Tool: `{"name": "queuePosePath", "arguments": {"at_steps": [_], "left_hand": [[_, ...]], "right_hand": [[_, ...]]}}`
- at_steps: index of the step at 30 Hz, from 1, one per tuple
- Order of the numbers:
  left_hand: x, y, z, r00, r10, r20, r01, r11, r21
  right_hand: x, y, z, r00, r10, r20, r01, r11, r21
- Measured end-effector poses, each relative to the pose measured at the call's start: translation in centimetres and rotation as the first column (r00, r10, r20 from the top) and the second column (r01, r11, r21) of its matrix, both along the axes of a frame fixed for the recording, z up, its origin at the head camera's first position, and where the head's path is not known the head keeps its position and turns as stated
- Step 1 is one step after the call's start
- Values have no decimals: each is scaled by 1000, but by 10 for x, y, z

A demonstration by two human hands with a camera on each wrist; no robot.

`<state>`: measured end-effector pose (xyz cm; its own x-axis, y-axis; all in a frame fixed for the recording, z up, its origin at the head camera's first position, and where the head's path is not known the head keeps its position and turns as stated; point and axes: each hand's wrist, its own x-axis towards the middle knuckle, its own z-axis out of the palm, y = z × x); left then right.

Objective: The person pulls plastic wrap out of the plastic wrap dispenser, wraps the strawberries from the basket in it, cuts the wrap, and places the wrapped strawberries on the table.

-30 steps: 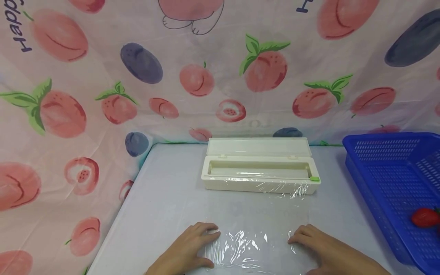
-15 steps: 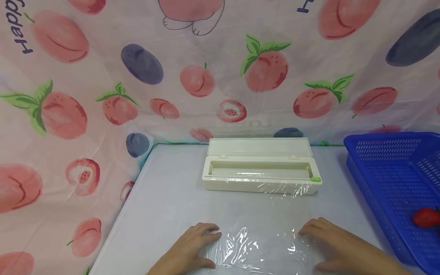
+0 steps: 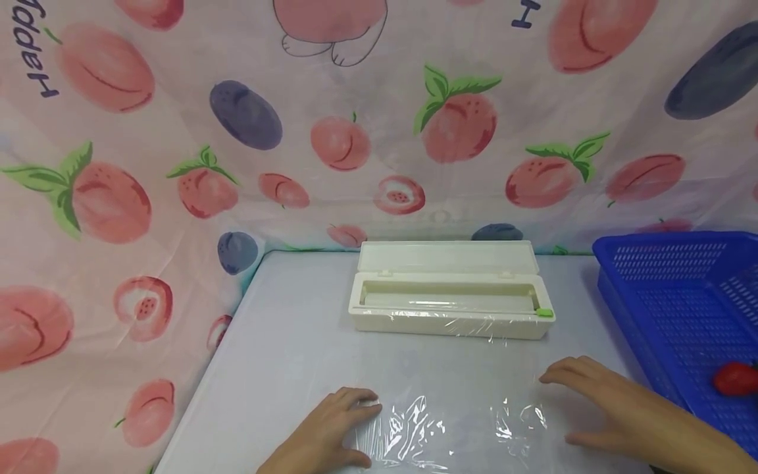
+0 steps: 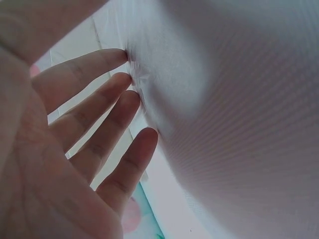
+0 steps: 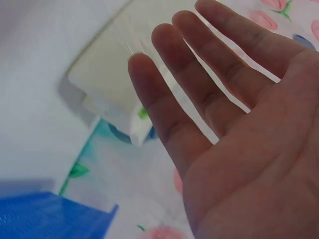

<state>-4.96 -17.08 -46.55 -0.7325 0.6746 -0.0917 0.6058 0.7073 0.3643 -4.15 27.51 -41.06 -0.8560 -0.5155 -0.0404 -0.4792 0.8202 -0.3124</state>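
Clear plastic wrap [image 3: 417, 428] stretches from a white wrap dispenser [image 3: 453, 325] over the white tabletop, visible mainly by its glints. My left hand [image 3: 331, 428] is at the film's left edge; in the left wrist view its fingertips [image 4: 142, 102] touch the wrinkled film, fingers nearly straight. My right hand [image 3: 622, 411] hovers right of the film with fingers extended and thumb apart. In the right wrist view, its spread fingers [image 5: 172, 127] hold nothing; whether the index tip touches film cannot be told. The dispenser's lid [image 3: 447, 257] is up, and a green slider [image 3: 544, 313] sits at its right end.
A blue plastic basket [image 3: 630, 349] stands at the right, with a red fruit [image 3: 735, 379] inside, partly out of frame. Fruit-printed cloth [image 3: 379, 131] covers the back and left sides of the table.
My right hand has moved right and slightly away from me, off the film's right side toward the basket. The left hand has stayed at the film's left edge.
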Motion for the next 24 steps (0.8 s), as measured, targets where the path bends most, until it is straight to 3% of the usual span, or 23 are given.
{"name": "queuePosePath", "arguments": {"at_steps": [3, 7, 12, 16, 22, 24], "left_hand": [[1, 0, 0, 1000, -10, -10, 10, 1000, 10], [1, -1, 0, 997, -38, -63, 40, 999, 33], [1, -1, 1, 999, -24, -36, 25, 999, 19], [1, 0, 1, 1000, -15, -26, 15, 1000, 14], [0, 0, 2, 1000, -3, -3, 3, 1000, 7], [1, 0, 2, 1000, -6, -7, 6, 1000, 9]], "right_hand": [[-1, 5, 6, 999, -40, -23, 41, 999, 24], [-2, 15, 13, 993, -116, 19, 115, 991, 68], [-4, 29, 20, 990, -133, -44, 136, 988, 71], [-8, 40, 26, 984, -176, -21, 177, 982, 71], [-8, 54, 29, 965, -152, -213, 169, 984, 63], [-9, 59, 30, 962, -158, -224, 175, 983, 57]]}}
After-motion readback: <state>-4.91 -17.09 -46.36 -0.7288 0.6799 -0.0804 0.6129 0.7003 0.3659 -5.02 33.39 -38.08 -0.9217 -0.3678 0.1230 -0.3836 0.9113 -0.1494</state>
